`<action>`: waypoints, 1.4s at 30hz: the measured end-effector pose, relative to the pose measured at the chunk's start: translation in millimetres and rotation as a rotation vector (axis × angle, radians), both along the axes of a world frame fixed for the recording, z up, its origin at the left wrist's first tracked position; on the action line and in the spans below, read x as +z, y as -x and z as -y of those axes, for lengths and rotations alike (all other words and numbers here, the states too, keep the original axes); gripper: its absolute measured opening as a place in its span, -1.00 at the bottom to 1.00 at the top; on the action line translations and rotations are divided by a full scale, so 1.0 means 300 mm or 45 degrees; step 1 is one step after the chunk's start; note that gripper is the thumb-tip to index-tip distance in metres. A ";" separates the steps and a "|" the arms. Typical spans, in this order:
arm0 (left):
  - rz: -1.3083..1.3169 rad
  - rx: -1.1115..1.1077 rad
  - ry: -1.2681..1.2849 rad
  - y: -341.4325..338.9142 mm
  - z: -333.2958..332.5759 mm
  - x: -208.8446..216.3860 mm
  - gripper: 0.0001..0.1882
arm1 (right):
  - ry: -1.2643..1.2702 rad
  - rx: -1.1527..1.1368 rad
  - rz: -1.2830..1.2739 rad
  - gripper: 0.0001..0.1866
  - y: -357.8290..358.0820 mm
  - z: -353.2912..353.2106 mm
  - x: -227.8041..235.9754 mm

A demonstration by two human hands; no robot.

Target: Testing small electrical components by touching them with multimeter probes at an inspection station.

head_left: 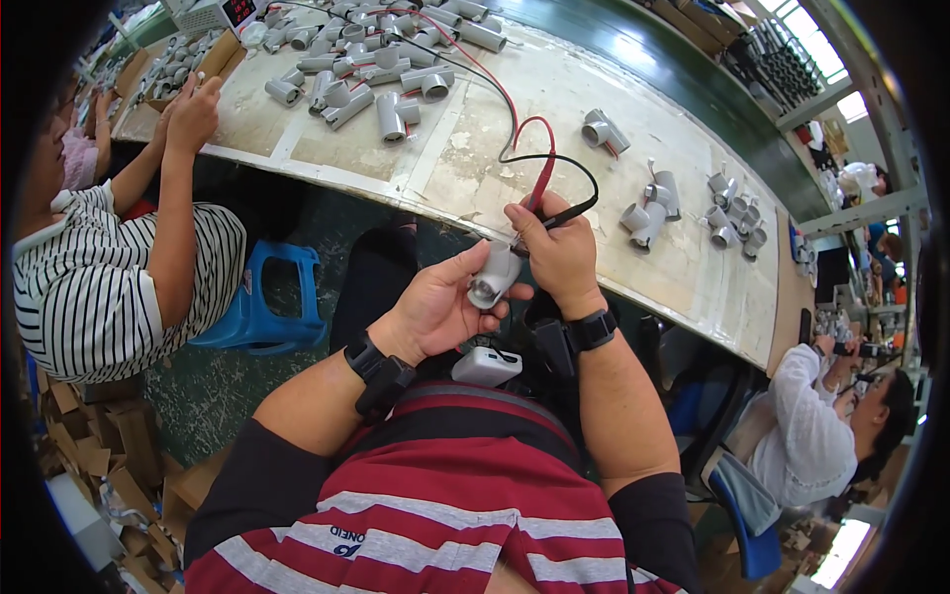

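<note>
Held over my lap, just off the table's near edge, is a grey T-shaped tube part [490,280] with a round open end. My left hand [432,300] is closed on it, thumb on top and fingers beneath. In my right hand [564,259] are a red test probe [541,184] and a black test probe [574,211], gripped together. Their tips point down at the upper end of the grey part; my fingers hide whether they touch it. Red and black leads [514,111] run from the probes across the table.
Many similar grey parts [391,114] lie heaped on the worn white table [465,163]; smaller groups [648,213] lie to the right. A boxed instrument with a red display [213,14] stands far left. One person [129,267] sits left by a blue stool [272,297], another [807,426] right.
</note>
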State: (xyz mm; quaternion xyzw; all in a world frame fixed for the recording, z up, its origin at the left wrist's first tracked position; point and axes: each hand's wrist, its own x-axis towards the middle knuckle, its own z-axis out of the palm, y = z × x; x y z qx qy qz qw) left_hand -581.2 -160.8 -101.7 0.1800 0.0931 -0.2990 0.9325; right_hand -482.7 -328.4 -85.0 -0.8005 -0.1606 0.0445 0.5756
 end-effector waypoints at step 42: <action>2.129 -0.564 -2.562 -0.854 0.232 0.208 -0.63 | -0.233 -0.348 0.143 -0.77 -0.305 0.278 0.384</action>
